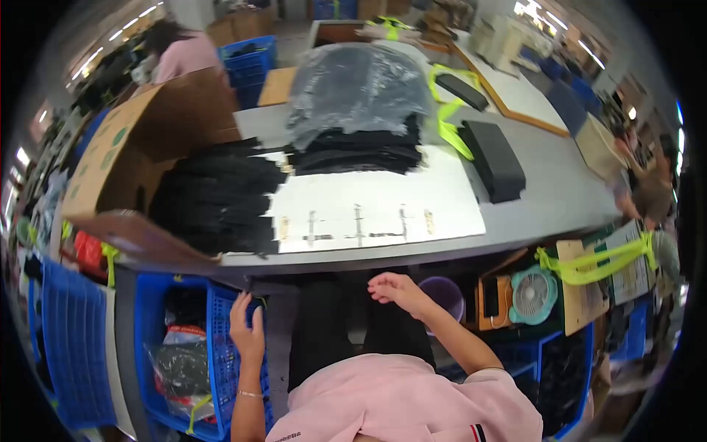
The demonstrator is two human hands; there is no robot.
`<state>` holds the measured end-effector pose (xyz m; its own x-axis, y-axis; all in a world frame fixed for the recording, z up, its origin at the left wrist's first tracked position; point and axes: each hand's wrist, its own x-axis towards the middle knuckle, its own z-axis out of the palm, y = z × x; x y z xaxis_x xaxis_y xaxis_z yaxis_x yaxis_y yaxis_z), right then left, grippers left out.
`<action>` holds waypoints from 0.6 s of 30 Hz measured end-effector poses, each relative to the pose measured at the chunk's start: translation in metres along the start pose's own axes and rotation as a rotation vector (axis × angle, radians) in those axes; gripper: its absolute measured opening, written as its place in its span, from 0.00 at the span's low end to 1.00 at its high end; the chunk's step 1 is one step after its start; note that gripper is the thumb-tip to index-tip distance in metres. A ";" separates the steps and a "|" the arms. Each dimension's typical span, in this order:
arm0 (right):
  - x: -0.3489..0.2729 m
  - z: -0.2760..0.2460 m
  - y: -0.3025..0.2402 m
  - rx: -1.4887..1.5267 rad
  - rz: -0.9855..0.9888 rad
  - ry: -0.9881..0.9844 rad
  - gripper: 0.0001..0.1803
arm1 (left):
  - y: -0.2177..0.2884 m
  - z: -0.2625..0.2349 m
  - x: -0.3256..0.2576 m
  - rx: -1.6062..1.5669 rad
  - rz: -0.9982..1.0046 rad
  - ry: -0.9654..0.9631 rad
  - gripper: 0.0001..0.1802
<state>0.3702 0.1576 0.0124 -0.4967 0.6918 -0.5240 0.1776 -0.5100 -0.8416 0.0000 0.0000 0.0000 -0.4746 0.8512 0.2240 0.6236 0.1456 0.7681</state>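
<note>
My left hand (pixel 247 328) is raised beside the rim of a blue plastic crate (pixel 222 335), its fingers stretched and its thumb apart, with nothing in it. My right hand (pixel 401 292) hovers just in front of the table edge, above my lap. Its fingers are loosely bent and no object shows in them. On the table ahead lies a white marked board (pixel 339 214). A stack of black fabric pieces (pixel 353 152) rests on its far part, partly under a clear plastic bag (pixel 361 85). More black fabric (pixel 213 199) lies at the left by an open cardboard box (pixel 110 166).
A dark block (pixel 495 158) and neon yellow straps (pixel 451 129) lie on the grey table (pixel 560 199). Below the right side are a purple bucket (pixel 444 296), a small teal fan (pixel 533 295) and a blue crate (pixel 563 383). A person in pink (pixel 188 55) is at the far left.
</note>
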 end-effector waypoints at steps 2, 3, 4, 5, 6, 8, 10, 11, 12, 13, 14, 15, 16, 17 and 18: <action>-0.013 0.015 -0.004 -0.011 -0.175 0.045 0.16 | 0.039 0.000 0.036 0.172 0.221 -0.087 0.27; 0.010 -0.052 -0.037 -0.062 -0.224 0.080 0.16 | 0.061 0.071 0.079 0.146 0.276 -0.053 0.29; 0.006 -0.068 -0.040 -0.079 -0.282 0.157 0.15 | 0.065 0.088 0.095 0.198 0.334 -0.059 0.30; 0.005 -0.086 -0.042 -0.101 -0.339 0.231 0.15 | 0.067 0.103 0.111 0.250 0.389 -0.061 0.31; 0.000 -0.111 -0.036 -0.138 -0.376 0.312 0.14 | 0.068 0.114 0.121 0.302 0.374 -0.121 0.32; 0.000 -0.156 -0.047 -0.201 -0.415 0.610 0.11 | 0.052 0.133 0.144 0.397 0.329 -0.113 0.32; 0.005 -0.213 -0.051 -0.503 -0.578 0.971 0.09 | 0.036 0.150 0.159 0.488 0.272 -0.104 0.32; 0.010 -0.236 -0.059 -0.554 -0.573 1.066 0.09 | 0.027 0.153 0.160 0.486 0.267 -0.108 0.32; 0.014 -0.264 -0.057 -0.717 -0.558 1.166 0.09 | 0.029 0.159 0.159 0.573 0.284 -0.099 0.32; 0.019 -0.282 -0.060 -0.730 -0.546 1.169 0.09 | 0.033 0.162 0.158 0.660 0.298 -0.087 0.31; 0.025 -0.299 -0.063 -0.873 -0.531 1.215 0.09 | 0.036 0.164 0.158 0.651 0.315 -0.079 0.31; 0.033 -0.307 -0.065 -1.011 -0.524 1.244 0.09 | 0.036 0.160 0.157 0.652 0.300 -0.081 0.31; 0.041 -0.306 -0.072 -1.165 -0.432 1.196 0.06 | 0.036 0.158 0.157 0.668 0.299 -0.079 0.31; 0.052 -0.308 -0.070 -1.176 -0.432 1.187 0.06 | 0.036 0.156 0.157 0.682 0.298 -0.078 0.31; 0.063 -0.311 -0.066 -1.251 -0.396 1.162 0.04 | 0.035 0.156 0.158 0.689 0.294 -0.073 0.31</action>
<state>0.5909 0.3936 -0.0057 0.0441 0.9254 0.3764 0.9739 0.0441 -0.2224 0.0441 0.2179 -0.0309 -0.2016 0.9313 0.3035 0.9771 0.1697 0.1284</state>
